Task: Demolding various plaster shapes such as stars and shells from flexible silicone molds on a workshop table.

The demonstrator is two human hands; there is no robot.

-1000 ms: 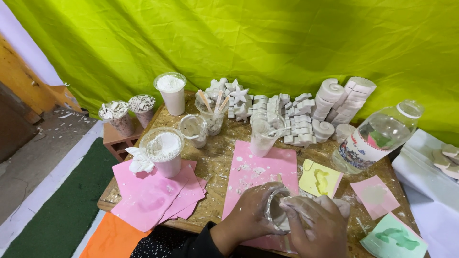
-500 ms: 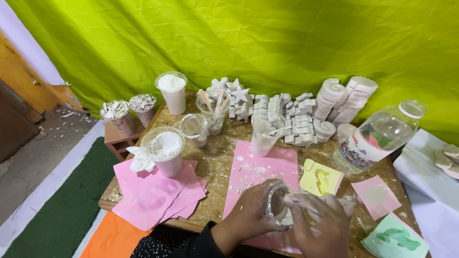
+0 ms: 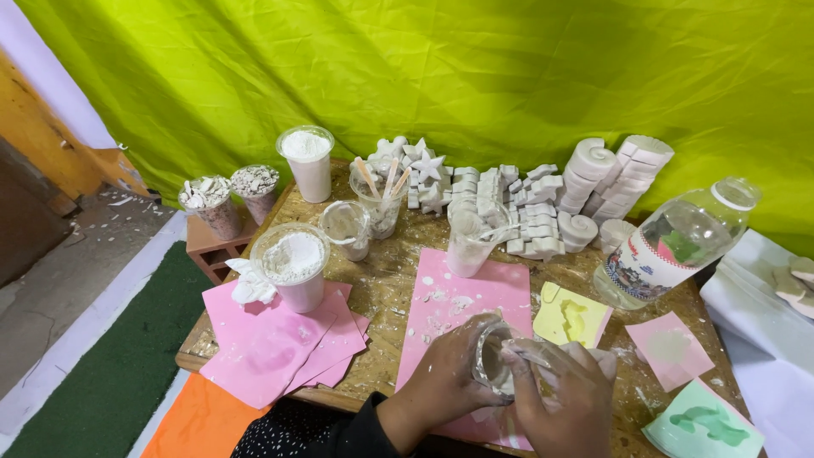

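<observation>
My left hand (image 3: 445,386) grips a small clear plastic cup (image 3: 489,358), tilted on its side over a pink silicone mat (image 3: 462,297) at the table's near edge. My right hand (image 3: 560,399) is closed around a thin stick (image 3: 527,359) whose end reaches into the cup's mouth. Both hands are dusted with white powder. What is inside the cup is mostly hidden by my fingers.
Cups of white powder (image 3: 295,263) (image 3: 309,161), a cup of sticks (image 3: 380,191), stacked white plaster casts (image 3: 517,212), a clear water bottle (image 3: 674,242), yellow (image 3: 572,315), pink (image 3: 674,348) and green moulds (image 3: 704,424), and pink sheets (image 3: 271,339) crowd the wooden table (image 3: 386,288).
My hands with the cup have shifted slightly lower and nearer to me; the stick keeps working inside the cup. Nothing else has moved.
</observation>
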